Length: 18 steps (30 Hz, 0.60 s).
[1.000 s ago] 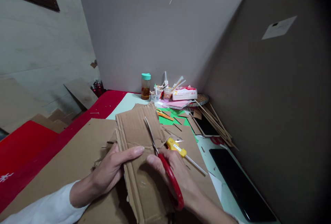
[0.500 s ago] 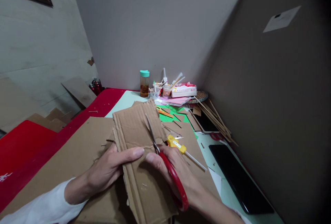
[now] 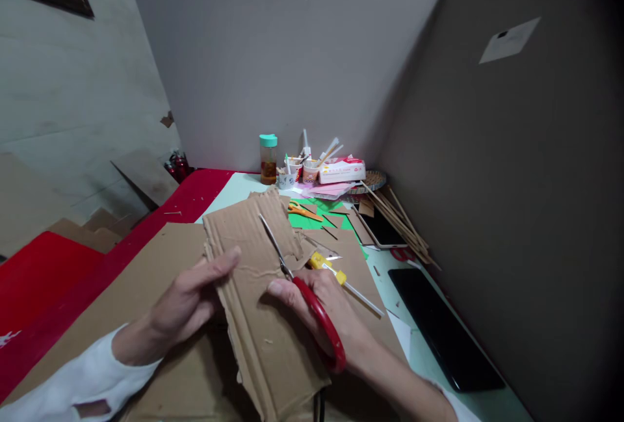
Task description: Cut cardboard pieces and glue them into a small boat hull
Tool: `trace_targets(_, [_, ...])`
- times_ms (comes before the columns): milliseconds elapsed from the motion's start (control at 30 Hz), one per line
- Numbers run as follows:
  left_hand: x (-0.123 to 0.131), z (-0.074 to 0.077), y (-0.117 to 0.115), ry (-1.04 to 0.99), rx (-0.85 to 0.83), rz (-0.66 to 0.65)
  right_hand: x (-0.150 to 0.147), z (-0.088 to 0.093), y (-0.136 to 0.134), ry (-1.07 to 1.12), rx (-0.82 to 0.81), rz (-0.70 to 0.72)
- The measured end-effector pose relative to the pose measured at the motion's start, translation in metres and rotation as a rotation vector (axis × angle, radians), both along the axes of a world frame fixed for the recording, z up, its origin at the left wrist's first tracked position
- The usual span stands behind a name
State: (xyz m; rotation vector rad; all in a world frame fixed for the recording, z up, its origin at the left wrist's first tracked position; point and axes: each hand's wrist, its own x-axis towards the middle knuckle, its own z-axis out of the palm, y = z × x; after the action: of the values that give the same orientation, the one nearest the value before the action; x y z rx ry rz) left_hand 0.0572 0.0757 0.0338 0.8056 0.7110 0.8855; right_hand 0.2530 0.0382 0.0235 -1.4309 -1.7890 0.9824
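Note:
A torn, creased piece of corrugated cardboard (image 3: pixel 266 318) is held up in front of me, tilted. My left hand (image 3: pixel 188 295) grips its left edge, thumb on the front face and fingers behind. Red-handled scissors (image 3: pixel 319 315) are in my right hand (image 3: pixel 319 298), their metal blades lying over the front of the cardboard and pointing up and left. The blades look closed or nearly so. My right thumb rests on the cardboard beside the scissors' pivot; part of that hand is hidden by the red handle.
Behind the hands lie a yellow glue gun (image 3: pixel 329 267), orange scissors (image 3: pixel 305 211) and cardboard scraps on a green sheet (image 3: pixel 297 221). A bottle (image 3: pixel 268 160) and cups stand farther back. Wooden sticks (image 3: pixel 402 227) and a black phone-like slab (image 3: pixel 443 328) are right.
My left hand has shifted up and left along the cardboard, its thumb now nearer the edge. The cardboard, scissors and right hand appear slightly farther left.

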Motion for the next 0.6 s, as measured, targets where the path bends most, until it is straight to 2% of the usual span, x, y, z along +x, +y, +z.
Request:
trace_targets(100, [-0.004,0.009,0.008,0.035,-0.017,0.106,-0.001,0.004,-0.004,0.043,-0.06,0.047])
trace_targets(267, [-0.001,0.019,0.007,0.124,-0.006,0.167,0.0,0.018,-0.008,0.075,-0.174,0.078])
trace_targets(467, [0.001,0.016,0.006,0.116,-0.041,0.214,0.011,0.027,-0.009,0.188,-0.212,0.176])
trace_targets(600, [0.004,0.012,0.004,0.082,-0.063,0.221,0.015,0.028,-0.013,0.226,-0.2,0.138])
